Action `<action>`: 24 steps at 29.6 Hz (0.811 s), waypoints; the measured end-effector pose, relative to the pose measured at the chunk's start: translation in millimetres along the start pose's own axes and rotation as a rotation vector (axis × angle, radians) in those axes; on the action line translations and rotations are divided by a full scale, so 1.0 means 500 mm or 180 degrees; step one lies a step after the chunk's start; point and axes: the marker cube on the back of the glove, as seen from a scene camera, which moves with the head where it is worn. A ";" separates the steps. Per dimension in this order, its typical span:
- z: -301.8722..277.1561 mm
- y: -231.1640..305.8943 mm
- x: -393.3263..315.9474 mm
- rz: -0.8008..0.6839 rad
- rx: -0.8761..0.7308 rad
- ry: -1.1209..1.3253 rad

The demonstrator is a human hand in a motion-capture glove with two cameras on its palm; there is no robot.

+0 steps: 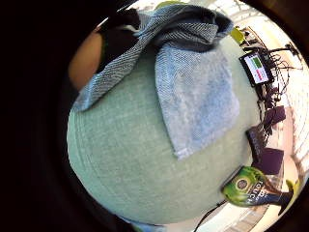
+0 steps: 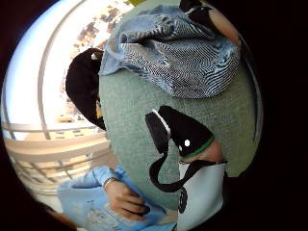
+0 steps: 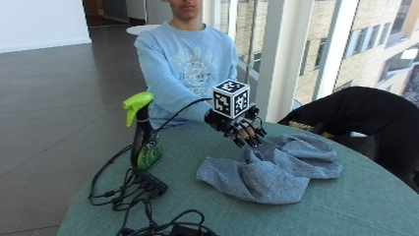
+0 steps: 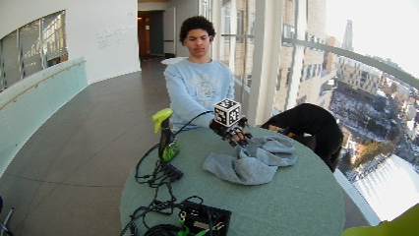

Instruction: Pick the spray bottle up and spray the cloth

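Observation:
A grey-blue cloth (image 3: 275, 167) lies crumpled on the round green table (image 3: 340, 211), near its middle. A spray bottle (image 3: 142, 138) with a lime-green trigger head stands upright at the table's left edge. My gloved right hand (image 3: 239, 129) hovers just above the cloth's near edge, fingers spread and pointing down, holding nothing. The bottle stands well to the hand's left. In the little finger side palm view the cloth (image 1: 193, 82) spreads over the table and the bottle (image 1: 251, 189) shows at the table's rim. The thumb side palm view shows the cloth (image 2: 178, 53) and a gloved fingertip (image 2: 185, 132).
Black cables and a small black box (image 3: 147, 187) lie by the bottle's base. A black device with a lit screen (image 4: 204, 216) sits at the table's near edge. A black jacket (image 3: 363, 115) hangs over a chair at the far right. The person's bare hand (image 2: 126, 199) rests below the table.

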 end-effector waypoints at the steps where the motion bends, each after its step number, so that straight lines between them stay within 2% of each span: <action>1: 0.000 0.000 -0.001 -0.0001 0.0000 -0.0004; 24: 0.005 0.013 0.016 0.0072 -0.0029 0.0015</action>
